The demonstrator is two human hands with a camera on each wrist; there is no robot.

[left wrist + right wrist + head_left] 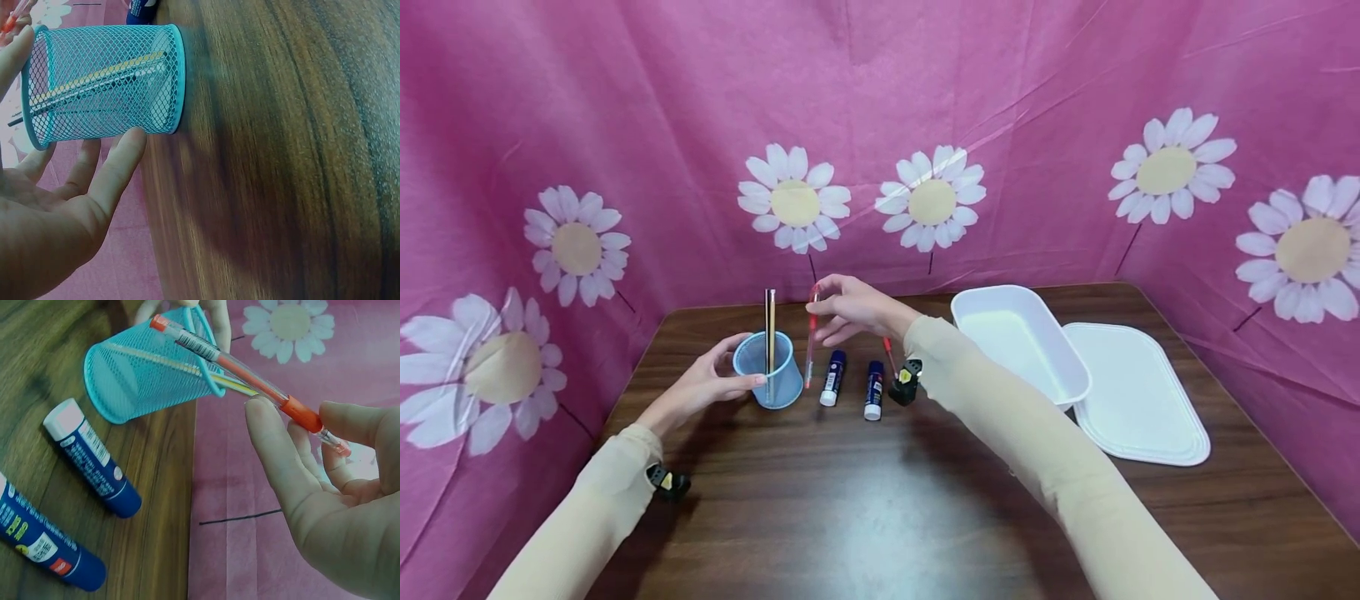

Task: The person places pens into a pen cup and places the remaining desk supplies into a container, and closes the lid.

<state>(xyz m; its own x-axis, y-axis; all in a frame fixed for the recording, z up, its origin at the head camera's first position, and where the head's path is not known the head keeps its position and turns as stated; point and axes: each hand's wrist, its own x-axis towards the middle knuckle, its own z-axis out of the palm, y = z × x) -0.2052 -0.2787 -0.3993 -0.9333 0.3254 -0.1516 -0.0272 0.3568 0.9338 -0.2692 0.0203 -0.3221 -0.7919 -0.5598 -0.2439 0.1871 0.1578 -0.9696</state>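
Note:
My left hand [703, 385] holds a light blue mesh pen holder [786, 388] on the left of the table, thumb at the rim and fingers along the side. Two slim sticks, a black one and a yellowish pencil [772, 321], lean inside it. Just right of the holder, my right hand [331, 506] pinches a clear-barrelled red pen [250, 378] by its red grip end. In the head view the pen hangs nearly upright, outside the holder. Below the right hand are two blue glue sticks [832, 379] with white ends, the second glue stick [874, 390] further right.
Another red pen-like item [890, 352] lies partly hidden under the right wrist. A white plastic container [1018, 333] stands on the right, beside a flat white lid [1138, 392]. A pink flowered cloth [865, 83] surrounds the wooden table [790, 500] at its back and sides.

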